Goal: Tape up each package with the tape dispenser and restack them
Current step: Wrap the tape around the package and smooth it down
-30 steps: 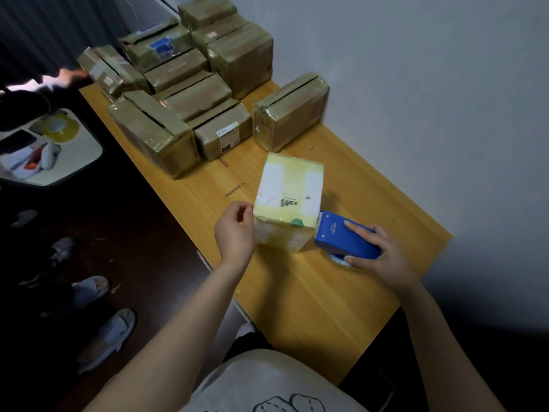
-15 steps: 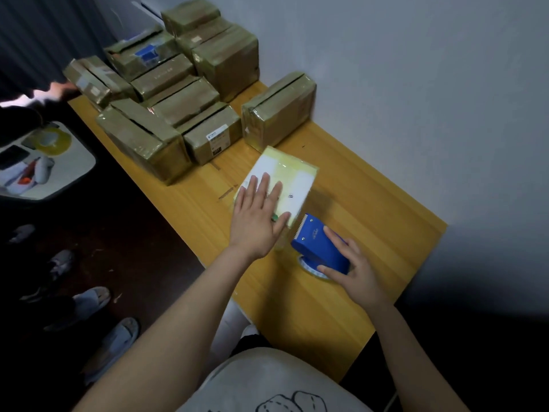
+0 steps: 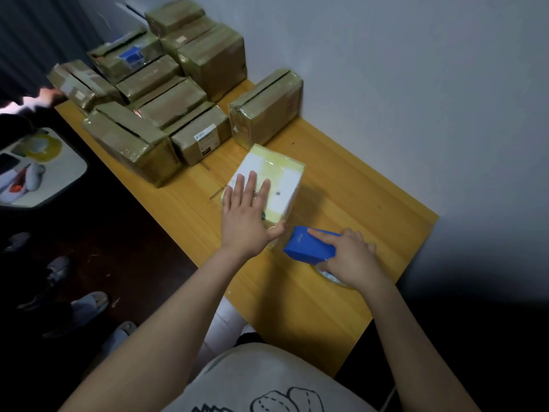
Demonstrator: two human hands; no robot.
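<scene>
Package: white, yellow-tinted tape

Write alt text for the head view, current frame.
A person's left hand presses flat on a white package on a wooden table, while the right hand grips a blue tape dispenser beside the package's near end. Taped brown packages are stacked at the table's far end.

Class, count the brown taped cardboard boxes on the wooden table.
10. Nine brown taped cardboard boxes crowd the far end of the wooden table; a tenth box stands apart, beyond the white taped package under the left hand. Others may hide behind them.
</scene>
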